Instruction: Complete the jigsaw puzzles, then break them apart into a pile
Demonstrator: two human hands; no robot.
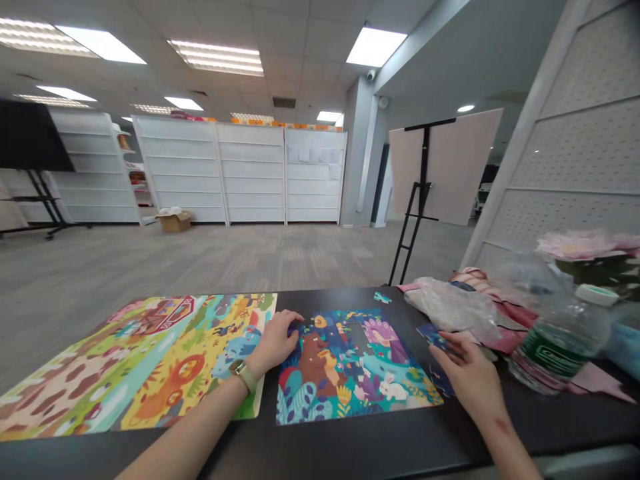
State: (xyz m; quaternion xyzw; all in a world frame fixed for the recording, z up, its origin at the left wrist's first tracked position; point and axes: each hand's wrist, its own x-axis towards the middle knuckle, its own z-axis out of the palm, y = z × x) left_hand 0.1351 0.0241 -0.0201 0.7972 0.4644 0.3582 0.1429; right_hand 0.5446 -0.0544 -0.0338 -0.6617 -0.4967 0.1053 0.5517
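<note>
- left hand [274,343]: at the 9 o'clock edge of the jigsaw puzzle [350,373], fingers together and curled down. a dark puzzle piece [296,327] shows at the fingertips, but from here i can't tell if it's gripped.
- right hand [467,373]: at the puzzle's 3 o'clock side, fingers slightly apart. its fingertips [443,355] meet a dark blue loose piece [434,339]. the thumb is hard to make out, so i can't confirm a grip.
- a second dark piece [443,381] lies partly hidden under the right hand.
- the jigsaw puzzle lies flat on the black table [320,301], between both hands, showing a bear and a white rabbit. a dark patch near its middle is hard to read at this angle.
- a teal piece [382,298] lies apart at the puzzle's 12 o'clock.
- a second, larger animal puzzle [140,367] sits at 9 o'clock, its far corner cut off by the left hand.
- at 2 o'clock, a crumpled plastic bag [450,307] and a water bottle [560,340] partly cover pink fabric [505,317].
- a tan-strapped wristwatch [243,375] circles the left wrist.
</note>
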